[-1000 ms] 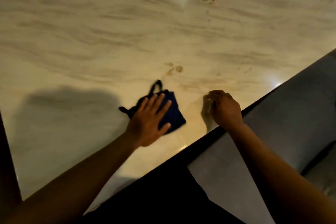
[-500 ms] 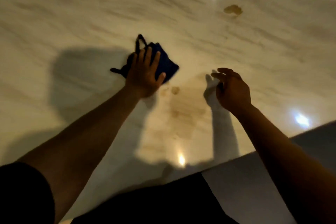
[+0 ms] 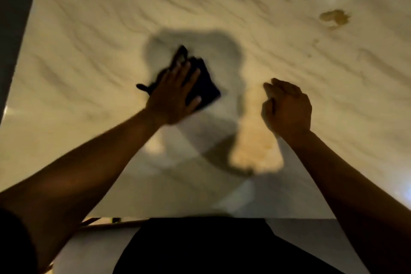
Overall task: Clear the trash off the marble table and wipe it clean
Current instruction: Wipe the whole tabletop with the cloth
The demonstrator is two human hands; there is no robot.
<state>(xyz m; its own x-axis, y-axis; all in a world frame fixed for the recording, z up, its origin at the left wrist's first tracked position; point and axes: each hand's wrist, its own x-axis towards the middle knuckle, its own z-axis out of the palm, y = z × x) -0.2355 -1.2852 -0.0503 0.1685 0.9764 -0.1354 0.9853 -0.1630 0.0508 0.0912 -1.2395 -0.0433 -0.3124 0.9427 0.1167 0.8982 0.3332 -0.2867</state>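
Dark blue cloth (image 3: 201, 82) flat on the marble bench (image 3: 89, 29), pressed under the left hand (image 3: 172, 98), fingers spread. Soft, light, bunches easily (best pushed flat-palmed). Right hand (image 3: 287, 107) loosely curled, holding nothing.

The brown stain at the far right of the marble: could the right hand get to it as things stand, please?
Probably yes: the right hand holds nothing, and bare marble lies between it and the brown stain.
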